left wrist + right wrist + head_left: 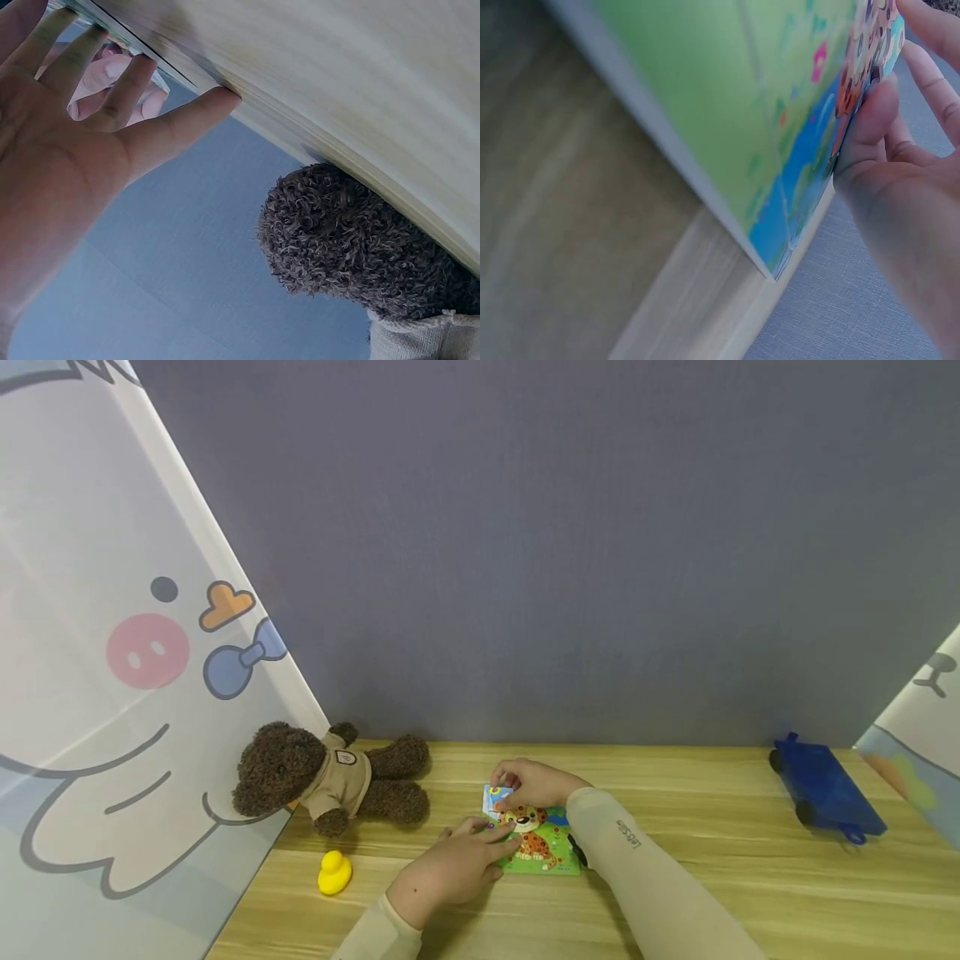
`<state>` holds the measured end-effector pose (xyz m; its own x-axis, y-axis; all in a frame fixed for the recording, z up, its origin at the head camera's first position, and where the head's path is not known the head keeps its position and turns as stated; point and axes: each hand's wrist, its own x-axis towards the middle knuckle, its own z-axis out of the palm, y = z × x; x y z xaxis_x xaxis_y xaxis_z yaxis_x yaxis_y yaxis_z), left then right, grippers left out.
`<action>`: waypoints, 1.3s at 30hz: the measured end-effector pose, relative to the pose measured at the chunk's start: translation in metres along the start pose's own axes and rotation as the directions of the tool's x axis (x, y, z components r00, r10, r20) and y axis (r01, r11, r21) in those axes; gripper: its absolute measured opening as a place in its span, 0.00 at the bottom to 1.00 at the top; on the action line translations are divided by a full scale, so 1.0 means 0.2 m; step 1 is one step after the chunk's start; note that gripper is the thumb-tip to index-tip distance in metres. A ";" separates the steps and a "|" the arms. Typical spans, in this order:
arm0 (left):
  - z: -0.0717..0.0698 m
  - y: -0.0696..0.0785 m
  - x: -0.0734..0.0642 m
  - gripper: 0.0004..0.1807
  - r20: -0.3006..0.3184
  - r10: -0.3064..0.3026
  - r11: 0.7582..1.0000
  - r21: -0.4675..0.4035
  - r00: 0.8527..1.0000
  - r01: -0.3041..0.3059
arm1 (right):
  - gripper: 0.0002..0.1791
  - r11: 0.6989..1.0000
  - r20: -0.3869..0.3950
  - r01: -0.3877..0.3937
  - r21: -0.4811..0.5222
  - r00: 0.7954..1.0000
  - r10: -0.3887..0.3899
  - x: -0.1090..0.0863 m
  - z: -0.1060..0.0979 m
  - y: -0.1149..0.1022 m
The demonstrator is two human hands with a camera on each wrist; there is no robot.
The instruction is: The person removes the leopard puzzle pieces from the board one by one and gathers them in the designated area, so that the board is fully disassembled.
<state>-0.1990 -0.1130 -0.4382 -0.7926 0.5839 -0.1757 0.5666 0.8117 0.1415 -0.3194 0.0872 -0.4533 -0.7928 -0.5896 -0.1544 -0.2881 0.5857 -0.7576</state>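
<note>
A flat jigsaw puzzle board [561,862] with a spotted leopard cub on green grass lies on the wooden table; thin seams cross its picture in the right wrist view. My left hand [456,867] rests on the board's left side with fingers extended, and its little finger reaches the tabletop in the left wrist view. At the upper left corner, my right hand [538,785] pinches a blue puzzle piece [497,795] between thumb and fingers. The right wrist view shows the thumb against the picture's edge beside that piece [893,43], which stands tilted up there.
Left of the board, a brown teddy bear [347,777] in a beige top lies on its back. A yellow rubber duck [334,872] sits in front of it. At the far right stands a blue toy cart [828,789] with black wheels. A grey wall [540,568] borders the table's back.
</note>
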 end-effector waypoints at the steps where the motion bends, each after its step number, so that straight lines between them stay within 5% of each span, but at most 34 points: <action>1: 0.00 0.00 0.00 0.32 0.000 0.000 1.000 0.000 1.000 0.000 | 0.17 1.000 0.000 -0.003 0.003 1.000 0.003 0.00 0.00 0.00; 26: 0.01 0.00 0.00 0.31 -0.002 -0.001 1.000 -0.005 1.000 0.001 | 0.11 0.990 -0.016 0.034 0.140 0.999 -0.032 -0.02 -0.01 0.03; 39: 0.01 0.01 -0.01 0.31 -0.021 0.006 1.000 -0.022 1.000 -0.006 | 0.14 0.935 -0.068 -0.039 0.354 0.995 0.067 -0.04 -0.03 0.08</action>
<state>-0.1964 -0.1131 -0.4396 -0.7940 0.5881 -0.1543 0.5663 0.8077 0.1642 -0.3198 0.1042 -0.4599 -0.8452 -0.5096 -0.1611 -0.0486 0.3734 -0.9264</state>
